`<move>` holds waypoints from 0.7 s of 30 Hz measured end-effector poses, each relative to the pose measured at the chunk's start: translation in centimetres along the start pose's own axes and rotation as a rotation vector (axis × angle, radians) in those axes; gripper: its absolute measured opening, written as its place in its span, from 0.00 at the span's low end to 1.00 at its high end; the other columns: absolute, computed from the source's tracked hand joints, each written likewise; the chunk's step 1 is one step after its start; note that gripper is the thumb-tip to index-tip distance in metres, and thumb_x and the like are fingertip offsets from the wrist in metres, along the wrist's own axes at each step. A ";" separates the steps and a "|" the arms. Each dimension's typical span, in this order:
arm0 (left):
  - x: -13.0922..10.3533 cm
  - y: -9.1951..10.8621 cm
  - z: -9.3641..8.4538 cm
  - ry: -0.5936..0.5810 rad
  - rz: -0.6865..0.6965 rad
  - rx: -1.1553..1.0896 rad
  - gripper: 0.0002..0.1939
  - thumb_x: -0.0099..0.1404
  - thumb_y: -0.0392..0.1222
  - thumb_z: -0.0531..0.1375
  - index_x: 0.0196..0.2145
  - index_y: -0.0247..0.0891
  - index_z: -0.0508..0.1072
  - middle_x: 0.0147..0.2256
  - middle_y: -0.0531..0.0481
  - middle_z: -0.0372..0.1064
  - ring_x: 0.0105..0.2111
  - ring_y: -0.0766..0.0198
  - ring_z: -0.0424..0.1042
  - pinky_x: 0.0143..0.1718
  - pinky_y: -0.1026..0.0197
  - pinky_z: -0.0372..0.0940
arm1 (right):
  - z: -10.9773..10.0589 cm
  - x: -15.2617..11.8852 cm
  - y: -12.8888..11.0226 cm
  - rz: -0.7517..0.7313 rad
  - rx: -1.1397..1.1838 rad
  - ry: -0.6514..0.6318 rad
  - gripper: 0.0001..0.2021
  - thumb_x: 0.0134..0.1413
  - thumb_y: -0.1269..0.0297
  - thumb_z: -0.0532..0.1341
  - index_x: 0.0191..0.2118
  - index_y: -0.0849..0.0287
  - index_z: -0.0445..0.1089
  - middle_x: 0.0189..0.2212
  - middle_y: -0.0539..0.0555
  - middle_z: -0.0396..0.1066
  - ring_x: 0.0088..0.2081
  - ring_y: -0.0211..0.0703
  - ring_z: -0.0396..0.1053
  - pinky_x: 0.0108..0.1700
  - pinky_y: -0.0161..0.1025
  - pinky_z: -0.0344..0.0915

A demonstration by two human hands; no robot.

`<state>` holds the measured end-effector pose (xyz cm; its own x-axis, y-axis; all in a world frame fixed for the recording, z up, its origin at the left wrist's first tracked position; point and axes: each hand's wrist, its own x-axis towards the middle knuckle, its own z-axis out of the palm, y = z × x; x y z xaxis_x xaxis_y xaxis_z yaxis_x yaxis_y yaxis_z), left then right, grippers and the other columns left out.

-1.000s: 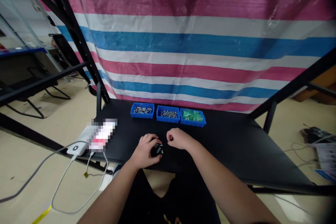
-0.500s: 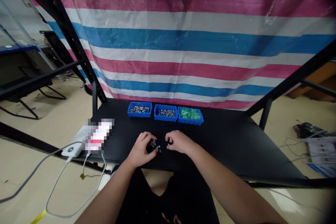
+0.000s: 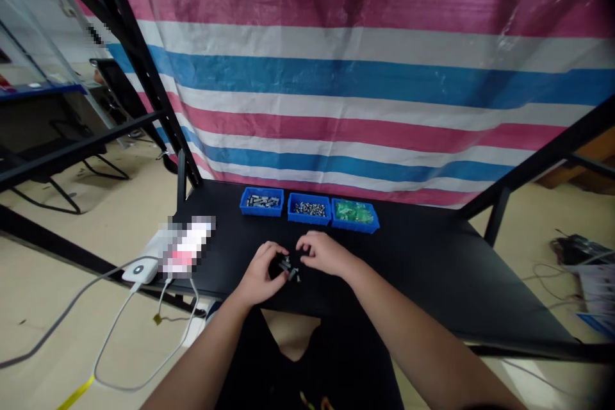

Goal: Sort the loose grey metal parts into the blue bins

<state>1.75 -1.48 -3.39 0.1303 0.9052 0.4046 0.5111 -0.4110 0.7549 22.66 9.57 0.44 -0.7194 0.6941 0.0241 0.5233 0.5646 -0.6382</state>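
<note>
Small parts (image 3: pixel 289 270) at the left hand (image 3: pixel 262 273).
The cluster has no single direction; one dark piece slants, its far end rightward. It lies on the table (image 3: pixel 408 269) between left thumb and fingers, spread around it, firmness of grip unclear. The right hand (image 3: pixel 303 252), narrowly open, hovers just right.

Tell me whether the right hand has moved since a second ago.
Yes: against the middle blue tray, the right hand has shifted slightly left, its fingertips now nearer the left hand.
</note>
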 end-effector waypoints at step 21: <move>0.0 0.7 0.1 -0.085 0.013 0.115 0.21 0.55 0.36 0.65 0.48 0.44 0.72 0.46 0.45 0.66 0.49 0.52 0.66 0.53 0.50 0.64 | 1.6 -0.8 -0.2 0.193 -0.252 -0.031 0.03 0.57 0.71 0.64 0.34 0.60 0.75 0.37 0.56 0.73 0.38 0.40 0.71 0.42 0.35 0.62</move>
<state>2.15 -1.80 -2.92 0.2070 0.9077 0.3651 0.6020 -0.4123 0.6838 22.41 8.16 -0.72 -0.6071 0.7876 -0.1053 0.7456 0.5188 -0.4183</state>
